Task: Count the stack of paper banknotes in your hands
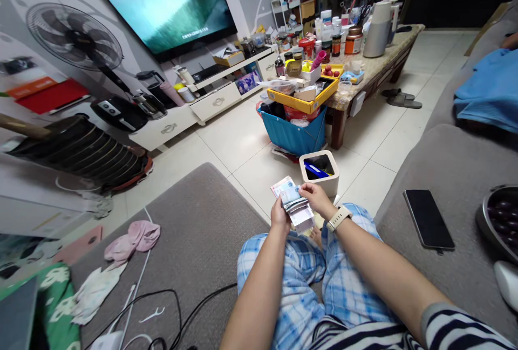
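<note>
Paper bundle (298,211) held between both hands, in front of plaid trousers (301,274).
Left hand (280,214) clasps the bundle's side; right hand (314,198) pinches a bluish slip (288,194) near its upper edge. Judged light, limp, easily creased, liable to fan; best gripped flat along the edges. Slips thin, rectangular, banknote-like, unevenly stacked. Beyond: smooth, round-cornered bin (332,182); alongside, coarse grey upholstery (194,231).

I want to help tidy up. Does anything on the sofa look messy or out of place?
Yes: a crumpled pink cloth and a white cloth lie on the gray sofa at the left, near loose, looping black cables. The cloths look dropped, not folded.
</note>
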Motion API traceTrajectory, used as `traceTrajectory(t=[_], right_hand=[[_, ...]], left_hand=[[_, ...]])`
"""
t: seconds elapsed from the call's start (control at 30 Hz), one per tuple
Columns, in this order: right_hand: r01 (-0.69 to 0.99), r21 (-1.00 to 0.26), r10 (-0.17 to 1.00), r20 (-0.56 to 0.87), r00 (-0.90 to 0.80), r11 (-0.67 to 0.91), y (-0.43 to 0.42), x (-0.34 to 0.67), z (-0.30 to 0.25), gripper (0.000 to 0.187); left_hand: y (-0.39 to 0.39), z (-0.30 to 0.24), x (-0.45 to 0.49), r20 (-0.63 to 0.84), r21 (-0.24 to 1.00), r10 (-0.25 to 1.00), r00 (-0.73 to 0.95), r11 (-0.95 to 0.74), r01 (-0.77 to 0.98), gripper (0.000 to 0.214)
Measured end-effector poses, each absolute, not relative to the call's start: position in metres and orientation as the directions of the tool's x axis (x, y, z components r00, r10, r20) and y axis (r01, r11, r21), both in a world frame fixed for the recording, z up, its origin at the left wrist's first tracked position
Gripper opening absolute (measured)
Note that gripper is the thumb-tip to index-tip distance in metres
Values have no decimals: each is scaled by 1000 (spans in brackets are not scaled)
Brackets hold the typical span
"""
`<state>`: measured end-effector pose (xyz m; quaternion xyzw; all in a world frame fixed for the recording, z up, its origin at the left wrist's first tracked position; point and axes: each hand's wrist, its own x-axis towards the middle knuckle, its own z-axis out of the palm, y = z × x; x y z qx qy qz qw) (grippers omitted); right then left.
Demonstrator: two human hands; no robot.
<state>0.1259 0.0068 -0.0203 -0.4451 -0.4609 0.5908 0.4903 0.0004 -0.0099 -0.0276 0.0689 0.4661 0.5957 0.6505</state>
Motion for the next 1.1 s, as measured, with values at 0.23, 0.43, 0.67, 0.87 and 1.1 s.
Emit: traceTrajectory(t=[0.23,0.43,0.67,0.87,1.1], right_hand=[[-170,-981,989,-70,-131,-92,9,126,-26,29],[-167,-982,989,-64,-130,-86,9,126,-25,28],[-170,-982,990,-65,-125,-85,9,126,-26,29],[-186,-978,988,-71,-134,-95,9,125,-25,28],[-210,-973,988,-62,-142,-92,8,125,-24,28]], left_hand=[[-10,-28,1,-502,651,854,-135,269,-710,26],[-10,-27,1,-510,655,849,-140,277,-703,26],[-10,-27,1,-510,643,852,-117,288,-709,27],[-10,-28,0,-511,644,851,-126,282,-711,25],[-10,-26,1,-517,643,844,-140,276,-715,23]])
